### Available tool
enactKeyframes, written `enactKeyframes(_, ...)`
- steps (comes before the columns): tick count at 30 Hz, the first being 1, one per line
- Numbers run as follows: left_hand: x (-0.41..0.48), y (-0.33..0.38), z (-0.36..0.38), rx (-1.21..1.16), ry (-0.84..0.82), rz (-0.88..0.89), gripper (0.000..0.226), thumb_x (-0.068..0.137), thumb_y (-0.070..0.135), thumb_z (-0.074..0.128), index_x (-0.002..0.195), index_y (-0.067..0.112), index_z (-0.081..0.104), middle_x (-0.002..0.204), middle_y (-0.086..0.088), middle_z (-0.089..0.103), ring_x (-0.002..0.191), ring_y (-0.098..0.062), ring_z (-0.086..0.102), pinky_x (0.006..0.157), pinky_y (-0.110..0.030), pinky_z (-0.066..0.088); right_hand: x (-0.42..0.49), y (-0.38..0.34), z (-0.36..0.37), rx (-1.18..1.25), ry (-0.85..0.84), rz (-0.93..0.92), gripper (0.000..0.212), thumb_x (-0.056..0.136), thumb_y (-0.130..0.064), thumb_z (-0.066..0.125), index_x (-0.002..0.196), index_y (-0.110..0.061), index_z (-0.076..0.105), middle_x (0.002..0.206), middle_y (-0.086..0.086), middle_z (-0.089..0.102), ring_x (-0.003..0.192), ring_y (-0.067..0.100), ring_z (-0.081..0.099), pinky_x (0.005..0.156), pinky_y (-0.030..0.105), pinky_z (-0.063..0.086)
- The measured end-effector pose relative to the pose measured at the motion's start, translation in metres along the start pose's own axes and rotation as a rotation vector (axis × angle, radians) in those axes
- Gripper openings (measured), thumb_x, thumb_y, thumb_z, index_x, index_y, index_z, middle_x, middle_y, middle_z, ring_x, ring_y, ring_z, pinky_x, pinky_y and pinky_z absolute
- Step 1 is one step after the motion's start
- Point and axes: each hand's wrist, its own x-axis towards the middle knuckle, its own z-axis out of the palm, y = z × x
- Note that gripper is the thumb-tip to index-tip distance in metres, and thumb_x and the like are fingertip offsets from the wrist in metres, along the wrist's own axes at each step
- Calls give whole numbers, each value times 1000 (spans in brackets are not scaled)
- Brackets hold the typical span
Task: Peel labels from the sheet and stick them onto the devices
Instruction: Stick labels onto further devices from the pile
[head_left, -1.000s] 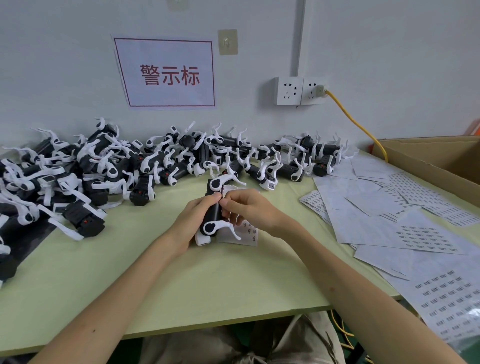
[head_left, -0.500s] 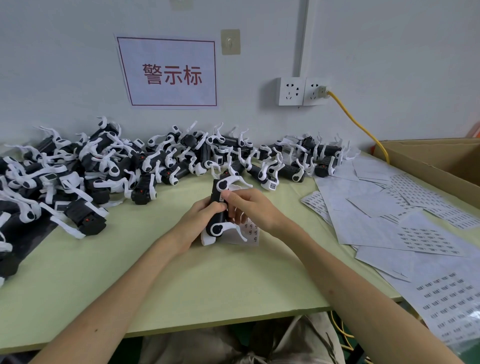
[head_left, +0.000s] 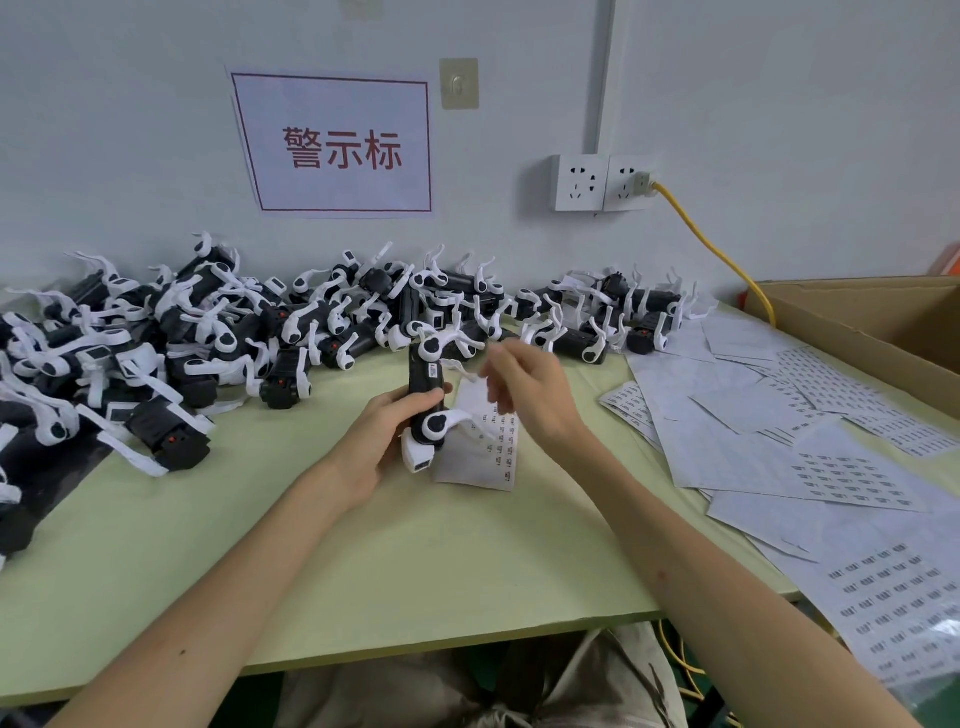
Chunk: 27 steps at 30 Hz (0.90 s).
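Observation:
My left hand (head_left: 382, 441) grips a black-and-white device (head_left: 425, 395) upright over the middle of the green table (head_left: 363, 561). A small label (head_left: 432, 371) sits on the device's black body. My right hand (head_left: 530, 389) hovers just right of the device, fingers loosely spread and blurred, apart from it and holding nothing that I can make out. Beneath it lies a label sheet (head_left: 491, 449) on the table.
A long pile of similar black-and-white devices (head_left: 218, 338) fills the table's back and left. Loose label sheets (head_left: 810, 457) cover the right side. An open cardboard box (head_left: 872, 322) stands at the far right. A yellow cable (head_left: 717, 249) runs from the wall socket.
My right hand has come off the device's black body and drawn back to the right. The label now shows on the device. My left hand still holds the device upright.

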Motion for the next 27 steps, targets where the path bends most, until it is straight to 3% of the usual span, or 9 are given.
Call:
enactKeyframes(3, -1, 0, -3, 76, -18, 11, 32, 78, 35, 74, 105, 18, 77, 82, -1, 68, 66, -9, 63, 53, -17, 46, 6, -3, -10, 119, 116, 27, 24, 106, -25, 49, 99, -7, 63, 78, -1, 64, 66, 10, 57, 64, 24, 45)
enactKeyframes(6, -5, 0, -2, 173, -93, 22, 32, 82, 38, 64, 96, 13, 79, 70, -4, 63, 52, -10, 56, 40, -15, 36, 8, -5, -16, 169, -119, 159, 43, 104, -50, 45, 132, -19, 56, 118, -3, 66, 103, 9, 63, 89, 35, 51)
enactKeyframes(8, -7, 1, -1, 201, -145, 6, 35, 77, 42, 69, 87, 9, 77, 69, -7, 64, 54, -14, 60, 44, -17, 42, 5, -6, -14, 140, -328, 196, 60, 94, -60, 43, 140, -24, 54, 132, 0, 63, 112, 13, 62, 88, 34, 52)
enactKeyframes(10, -9, 3, -2, 216, -143, -23, 40, 68, 49, 73, 73, 10, 70, 66, -9, 62, 49, -16, 56, 45, -17, 40, 0, -9, -8, 133, -449, 207, 55, 92, -57, 50, 136, -24, 60, 122, 6, 68, 100, 17, 67, 81, 31, 52)
enactKeyframes(13, -8, 2, -3, 177, -89, -66, 57, 71, 58, 70, 94, 6, 70, 86, -20, 61, 74, -29, 55, 68, -29, 38, -2, -9, -4, 90, -428, 189, 39, 100, -46, 59, 129, -20, 64, 112, 9, 73, 90, 16, 69, 75, 28, 50)
enactKeyframes(17, -4, 8, -3, 25, -81, 33, 63, 91, 64, 48, 95, 10, 81, 84, -17, 69, 78, -30, 57, 69, -35, 45, 2, -6, -10, 97, -267, 157, 37, 105, -41, 52, 124, -11, 61, 109, 12, 72, 91, 16, 68, 80, 33, 47)
enactKeyframes(21, -3, 13, -9, -54, -67, 126, 55, 99, 57, 40, 111, 10, 68, 87, -18, 62, 73, -31, 53, 65, -39, 40, 8, -1, -16, 265, -212, 265, 41, 105, -40, 54, 127, -6, 56, 107, 14, 70, 88, 22, 70, 78, 38, 53)
enactKeyframes(25, -4, 13, -7, -120, 10, 202, 60, 105, 49, 35, 64, 21, 69, 55, -2, 48, 47, -20, 41, 45, -28, 29, 8, -2, -17, 342, -452, 366, 53, 95, -40, 62, 128, -1, 52, 104, 20, 69, 89, 32, 70, 78, 39, 58)
enactKeyframes(27, -3, 14, -11, -145, 81, 190, 67, 106, 50, 30, 56, 23, 65, 56, 0, 42, 44, -22, 40, 40, -23, 27, 8, -1, -16, 324, -548, 382, 54, 99, -45, 56, 132, -2, 56, 100, 19, 70, 80, 31, 68, 73, 37, 58)
